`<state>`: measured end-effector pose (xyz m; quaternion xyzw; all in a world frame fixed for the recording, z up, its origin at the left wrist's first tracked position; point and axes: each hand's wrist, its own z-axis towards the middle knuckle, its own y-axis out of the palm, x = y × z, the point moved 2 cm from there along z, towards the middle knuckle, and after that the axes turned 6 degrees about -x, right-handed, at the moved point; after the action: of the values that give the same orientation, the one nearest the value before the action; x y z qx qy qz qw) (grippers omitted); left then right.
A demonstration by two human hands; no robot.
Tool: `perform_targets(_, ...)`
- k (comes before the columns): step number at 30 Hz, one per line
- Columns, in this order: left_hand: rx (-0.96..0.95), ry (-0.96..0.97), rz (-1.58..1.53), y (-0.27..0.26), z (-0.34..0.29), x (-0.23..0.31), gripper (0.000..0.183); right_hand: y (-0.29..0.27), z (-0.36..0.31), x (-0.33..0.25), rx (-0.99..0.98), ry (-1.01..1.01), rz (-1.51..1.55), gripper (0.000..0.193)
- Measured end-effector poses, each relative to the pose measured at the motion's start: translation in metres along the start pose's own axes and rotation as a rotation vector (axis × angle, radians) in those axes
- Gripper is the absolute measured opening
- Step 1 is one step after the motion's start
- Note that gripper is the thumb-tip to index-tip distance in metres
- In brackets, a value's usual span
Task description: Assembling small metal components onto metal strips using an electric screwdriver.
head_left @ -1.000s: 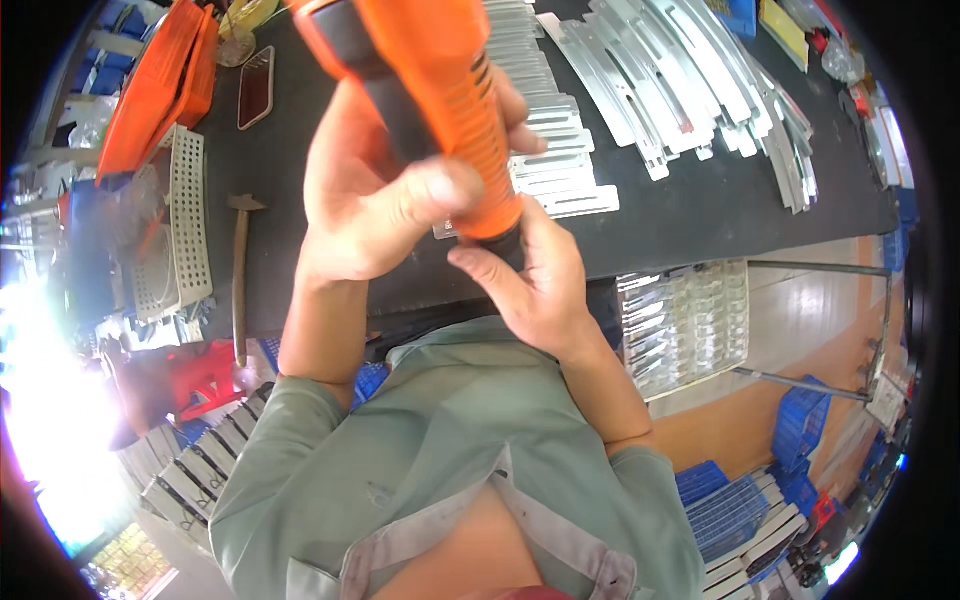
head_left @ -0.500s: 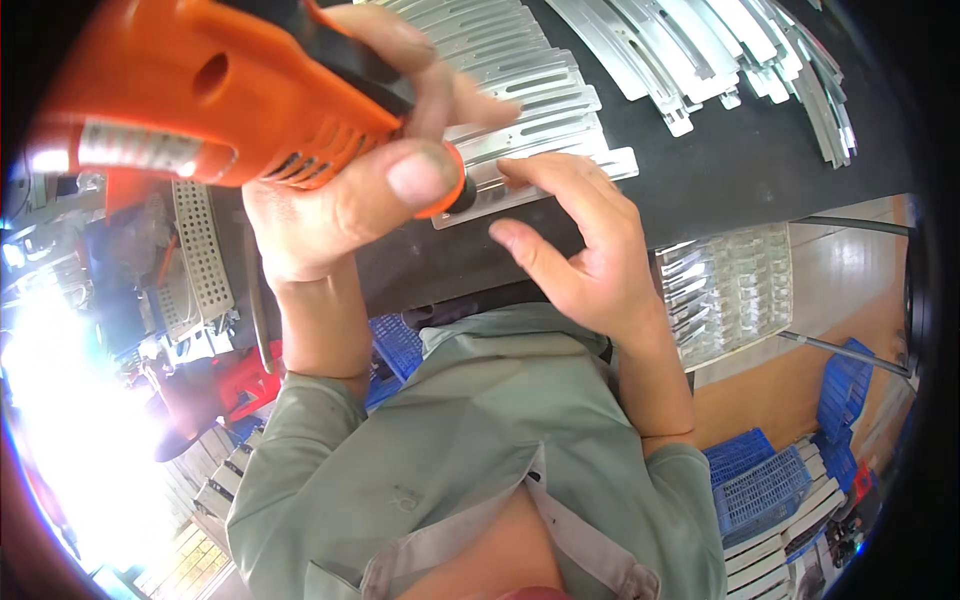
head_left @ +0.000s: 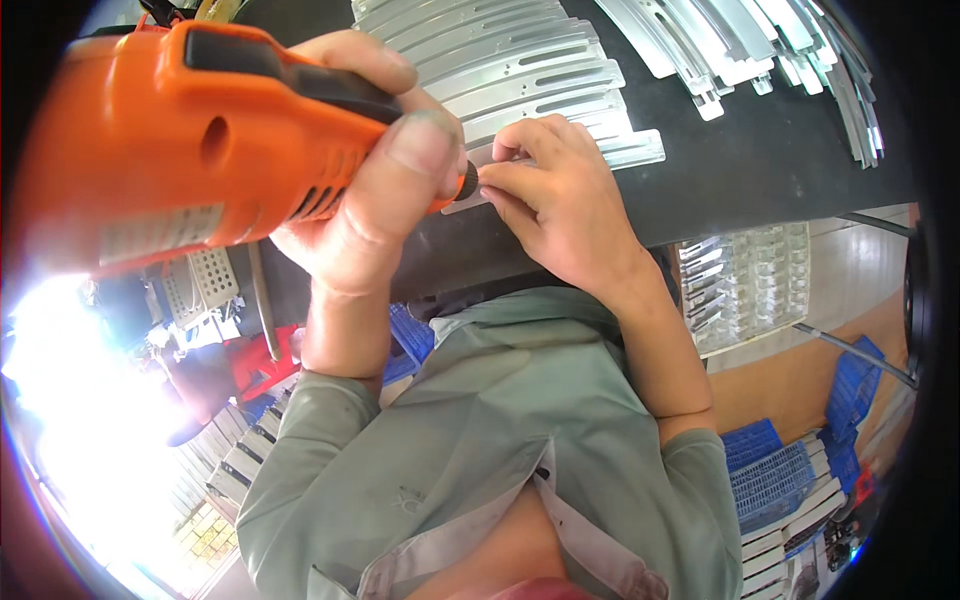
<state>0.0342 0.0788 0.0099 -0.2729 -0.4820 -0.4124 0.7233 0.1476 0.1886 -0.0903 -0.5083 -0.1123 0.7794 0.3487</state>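
My left hand [head_left: 385, 190] is wrapped round the front end of an orange electric screwdriver [head_left: 150, 140] with black trim. The tool lies nearly level, its dark round tip [head_left: 468, 180] pointing right. My right hand [head_left: 565, 195] is closed in a pinch, thumb and forefinger right at that tip. Whatever sits between those fingertips is hidden or too small to make out. Just beyond both hands, a row of slotted silver metal strips [head_left: 520, 75] lies side by side on the dark table [head_left: 740, 170]. The nearest strip is partly covered by the hands.
More metal strips [head_left: 700, 45] are stacked at the far right of the table. Beside the table's right edge stands a tray of clear small parts [head_left: 750, 280]. Blue crates [head_left: 770, 485] lie lower right. A perforated beige panel [head_left: 205, 280] is at the left.
My right hand has moved left to the screwdriver's tip, its fingers going from spread to pinched. The screwdriver has swung a little, its tip slightly higher in view.
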Motion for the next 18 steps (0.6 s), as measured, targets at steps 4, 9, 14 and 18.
perform_targets(4, -0.001, -0.055, 0.071, -0.004, -0.002, -0.003, 0.031, 0.001, 0.001, 0.000, -0.008, 0.025, -0.011, 0.007)
perform_targets(9, -0.048, 0.011, -0.047, -0.006, -0.003, -0.005, 0.028, 0.003, 0.003, -0.002, 0.003, 0.037, -0.017, 0.006)
perform_targets(14, -0.199, 0.028, 0.080, -0.011, 0.000, -0.004, 0.028, 0.002, 0.003, -0.004, -0.010, 0.047, -0.038, 0.005)
perform_targets(18, -0.171, 0.069, -0.131, -0.009, -0.001, -0.011, 0.024, 0.004, 0.007, -0.007, -0.035, 0.077, -0.061, 0.007)
